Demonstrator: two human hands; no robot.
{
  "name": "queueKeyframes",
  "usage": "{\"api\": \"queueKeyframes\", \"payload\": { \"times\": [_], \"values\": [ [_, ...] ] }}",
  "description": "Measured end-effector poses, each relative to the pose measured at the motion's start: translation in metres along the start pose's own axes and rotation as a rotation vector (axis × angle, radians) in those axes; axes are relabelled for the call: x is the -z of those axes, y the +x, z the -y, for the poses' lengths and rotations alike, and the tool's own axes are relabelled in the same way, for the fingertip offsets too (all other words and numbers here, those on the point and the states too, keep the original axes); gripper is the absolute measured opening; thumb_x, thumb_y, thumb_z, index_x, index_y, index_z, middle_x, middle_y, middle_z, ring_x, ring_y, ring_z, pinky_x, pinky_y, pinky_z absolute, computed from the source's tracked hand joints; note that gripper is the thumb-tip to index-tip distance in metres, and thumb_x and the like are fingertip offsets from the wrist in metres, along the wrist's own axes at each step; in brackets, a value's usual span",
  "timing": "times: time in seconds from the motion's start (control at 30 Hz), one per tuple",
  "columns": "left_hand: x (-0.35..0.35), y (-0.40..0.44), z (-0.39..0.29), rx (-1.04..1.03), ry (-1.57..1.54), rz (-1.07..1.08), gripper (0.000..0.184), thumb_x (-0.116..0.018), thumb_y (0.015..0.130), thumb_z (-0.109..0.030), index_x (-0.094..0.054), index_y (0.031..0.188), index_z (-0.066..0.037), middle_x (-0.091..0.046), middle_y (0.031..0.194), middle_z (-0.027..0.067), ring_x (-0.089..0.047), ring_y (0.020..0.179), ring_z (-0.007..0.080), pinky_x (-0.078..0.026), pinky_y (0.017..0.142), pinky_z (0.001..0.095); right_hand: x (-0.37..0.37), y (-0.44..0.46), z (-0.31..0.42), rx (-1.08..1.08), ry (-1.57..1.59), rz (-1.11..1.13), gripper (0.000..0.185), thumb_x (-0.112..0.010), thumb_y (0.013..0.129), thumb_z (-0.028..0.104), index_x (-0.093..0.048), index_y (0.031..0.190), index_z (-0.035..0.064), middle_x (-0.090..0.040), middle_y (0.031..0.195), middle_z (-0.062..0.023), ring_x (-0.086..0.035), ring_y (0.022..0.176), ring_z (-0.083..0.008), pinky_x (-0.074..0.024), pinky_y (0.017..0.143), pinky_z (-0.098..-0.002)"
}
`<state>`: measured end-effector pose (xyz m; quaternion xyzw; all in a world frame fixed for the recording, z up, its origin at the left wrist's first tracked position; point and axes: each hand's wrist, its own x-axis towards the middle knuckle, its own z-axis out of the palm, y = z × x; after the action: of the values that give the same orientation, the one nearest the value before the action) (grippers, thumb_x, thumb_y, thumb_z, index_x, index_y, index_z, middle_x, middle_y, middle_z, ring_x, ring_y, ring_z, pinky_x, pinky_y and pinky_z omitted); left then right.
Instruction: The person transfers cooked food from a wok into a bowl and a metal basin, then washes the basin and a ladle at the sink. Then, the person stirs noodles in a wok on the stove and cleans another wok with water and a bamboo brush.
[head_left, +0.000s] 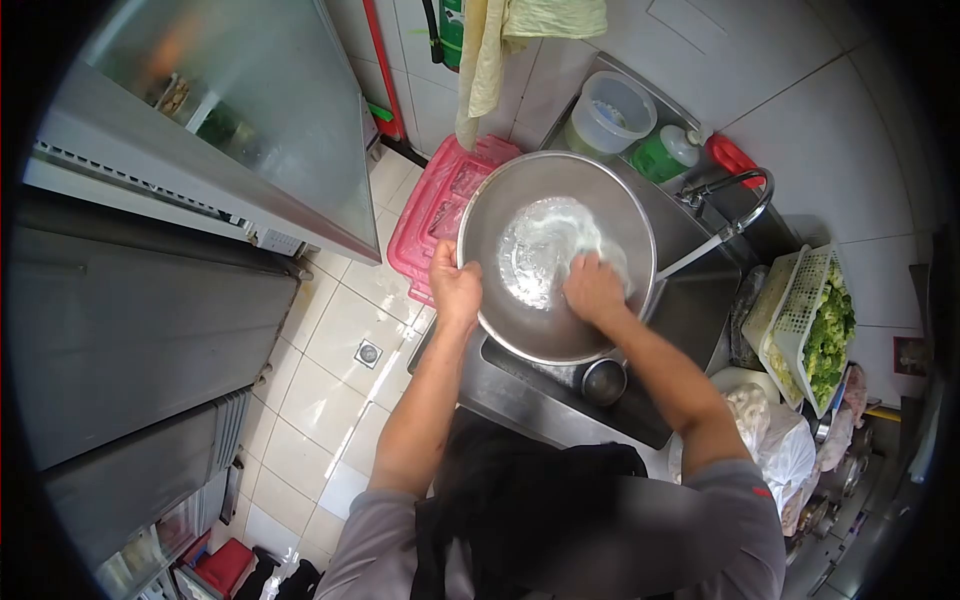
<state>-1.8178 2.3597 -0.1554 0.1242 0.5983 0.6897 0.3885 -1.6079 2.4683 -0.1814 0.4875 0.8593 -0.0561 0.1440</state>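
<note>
A large stainless steel bowl (505, 325) with shallow, swirling water (540, 250) in it is held over the left part of the sink (690, 310). My left hand (455, 285) grips the bowl's left rim, thumb on the inside edge. Down inside the bowl, at the lower right of the water, is my right hand (594, 288). Its fingers are curled in, and anything within them is hidden. Whitish streaks in the water run beside the fingers. The faucet (740, 205) stands right of the bowl, its pale spout end pointing toward the bowl's right rim.
A pink lidded crate (412, 245) sits left of the bowl. Behind are a clear plastic tub (625, 105) and a green bottle (660, 155). A small dark round pot (604, 382) lies below the bowl. Right stands a white basket (800, 320) of green vegetables. A fridge door (330, 185) hangs open left.
</note>
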Motion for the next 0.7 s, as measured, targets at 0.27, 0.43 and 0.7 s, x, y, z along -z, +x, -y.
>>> {"api": "queueKeyframes", "payload": {
  "times": [0.27,0.43,0.7],
  "values": [
    [-0.024,0.007,0.012,-0.049,0.039,0.047,0.024,-0.052,0.076,0.015,-0.052,0.083,-0.008,-0.055,0.075,-0.0021,-0.049,0.066,0.0054,-0.039,0.056,0.0245,-0.014,0.033,0.049,0.171,0.267,-0.233,0.020,-0.051,0.094,0.019,-0.057,0.108,0.0051,-0.056,0.118,-0.0234,-0.060,0.102,-0.0439,-0.0513,0.090,-0.0534],
    [-0.020,0.017,0.015,-0.034,-0.079,0.032,0.027,-0.051,0.075,0.016,-0.048,0.080,-0.010,-0.050,0.070,-0.0035,-0.042,0.057,0.0052,-0.033,0.049,0.0251,-0.031,0.006,-0.013,0.008,0.124,-0.112,0.030,-0.053,0.094,0.019,-0.057,0.119,0.0039,-0.055,0.122,-0.0228,-0.061,0.101,-0.0429,-0.0529,0.088,-0.0541],
    [-0.056,-0.006,0.010,-0.048,0.118,0.149,0.025,-0.069,0.095,-0.006,-0.050,0.080,-0.010,-0.049,0.075,-0.0053,-0.041,0.068,0.0046,-0.036,0.059,0.0252,0.015,0.019,0.054,0.350,1.059,-0.185,0.020,-0.065,0.087,0.007,-0.060,0.106,0.0020,-0.058,0.118,-0.0217,-0.061,0.110,-0.0409,-0.0507,0.094,-0.0471]
  ]
}}
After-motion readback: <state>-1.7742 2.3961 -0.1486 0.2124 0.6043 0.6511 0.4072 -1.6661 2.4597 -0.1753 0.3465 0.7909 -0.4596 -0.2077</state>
